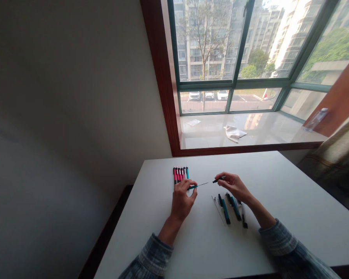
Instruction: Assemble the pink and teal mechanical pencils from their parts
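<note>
My left hand (182, 197) is closed round a teal pen body (193, 187) whose thin refill (203, 185) sticks out to the right. My right hand (232, 185) pinches a small dark pen tip piece (216, 180) a short gap from the refill's end. Both hands hover just over the white table (267, 170). A row of several pink and teal pens (180, 174) lies side by side just beyond my left hand. Several loose pen parts, teal and black (230, 209), lie under my right wrist.
A wide window sill (258, 133) runs behind the table, with a crumpled cloth (234, 133) and a small paper (193, 122) on it. A wall stands at the left. A plastic bottle (317, 118) sits at the sill's right end.
</note>
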### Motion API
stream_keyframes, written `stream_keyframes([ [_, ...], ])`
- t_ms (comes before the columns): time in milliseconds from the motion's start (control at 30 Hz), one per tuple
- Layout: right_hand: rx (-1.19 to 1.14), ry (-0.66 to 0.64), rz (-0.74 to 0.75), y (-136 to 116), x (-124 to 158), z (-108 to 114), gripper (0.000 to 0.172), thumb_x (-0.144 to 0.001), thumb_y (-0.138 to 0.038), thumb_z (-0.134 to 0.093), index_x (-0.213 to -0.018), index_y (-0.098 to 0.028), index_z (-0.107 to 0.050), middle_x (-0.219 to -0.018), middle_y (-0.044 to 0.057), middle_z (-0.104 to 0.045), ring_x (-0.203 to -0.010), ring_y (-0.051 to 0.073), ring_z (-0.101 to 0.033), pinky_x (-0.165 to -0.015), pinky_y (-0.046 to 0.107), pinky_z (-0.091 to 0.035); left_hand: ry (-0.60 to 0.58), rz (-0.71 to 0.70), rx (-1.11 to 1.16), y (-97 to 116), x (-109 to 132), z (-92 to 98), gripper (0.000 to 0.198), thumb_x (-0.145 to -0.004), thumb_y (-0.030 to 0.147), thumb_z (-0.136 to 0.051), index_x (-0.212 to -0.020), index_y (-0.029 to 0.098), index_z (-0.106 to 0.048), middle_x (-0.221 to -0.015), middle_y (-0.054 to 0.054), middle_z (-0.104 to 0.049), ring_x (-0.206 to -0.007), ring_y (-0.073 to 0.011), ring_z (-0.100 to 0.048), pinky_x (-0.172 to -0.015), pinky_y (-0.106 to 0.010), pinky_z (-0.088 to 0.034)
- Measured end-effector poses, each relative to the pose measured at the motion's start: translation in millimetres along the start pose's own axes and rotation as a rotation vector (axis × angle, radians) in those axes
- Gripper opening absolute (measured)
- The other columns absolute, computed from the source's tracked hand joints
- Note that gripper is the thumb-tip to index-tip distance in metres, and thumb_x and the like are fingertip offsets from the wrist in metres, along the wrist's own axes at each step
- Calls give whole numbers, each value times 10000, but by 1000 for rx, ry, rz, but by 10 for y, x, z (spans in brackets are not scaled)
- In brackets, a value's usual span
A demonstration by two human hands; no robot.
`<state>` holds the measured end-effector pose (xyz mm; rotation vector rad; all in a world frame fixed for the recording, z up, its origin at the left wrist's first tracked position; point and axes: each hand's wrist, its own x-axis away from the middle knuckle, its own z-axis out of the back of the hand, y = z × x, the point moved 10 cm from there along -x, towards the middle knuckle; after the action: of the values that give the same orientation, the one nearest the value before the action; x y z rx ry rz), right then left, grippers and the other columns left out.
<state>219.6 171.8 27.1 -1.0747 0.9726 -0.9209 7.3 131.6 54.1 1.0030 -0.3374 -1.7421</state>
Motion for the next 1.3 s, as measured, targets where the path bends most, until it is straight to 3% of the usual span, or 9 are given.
stream_keyframes([
  [133, -61, 28, -26, 46, 25, 25, 359, -855, -475, -734, -1057, -186, -662, -869, 49, -736, -814, 204, -714, -761, 357, -596, -15, -22, -16, 36, -16, -50, 141, -867, 161, -644, -950, 261, -701, -1014, -31, -738, -1039, -256, -675, -977, -410, -456],
  [633, -99, -9, -1, 32, 1, -9, 278, -844, -411, -771, -953, -189, -645, -964, 40, -701, -891, 205, -710, -809, 348, -597, -22, -25, -37, 67, -53, -96, 130, -876, 156, -647, -945, 257, -690, -1003, -30, -729, -1052, -256, -675, -979, -406, -455],
  [967, -156, -109, 11, 0, 36, -192, 245, -895, -382, -729, -1019, -180, -669, -1008, 86, -746, -967, 241, -728, -870, 380, -586, -45, -94, -14, 174, -15, -159, 136, -878, 145, -667, -959, 248, -703, -991, -22, -734, -1024, -240, -671, -943, -421, -500],
  [1300, -171, -140, -22, 58, 66, -260, 299, -882, -414, -748, -1024, -183, -621, -937, 82, -782, -915, 235, -746, -781, 343, -582, -49, -146, 29, 254, -5, -193, 108, -898, 160, -682, -970, 239, -702, -970, -18, -760, -954, -226, -690, -903, -400, -519],
])
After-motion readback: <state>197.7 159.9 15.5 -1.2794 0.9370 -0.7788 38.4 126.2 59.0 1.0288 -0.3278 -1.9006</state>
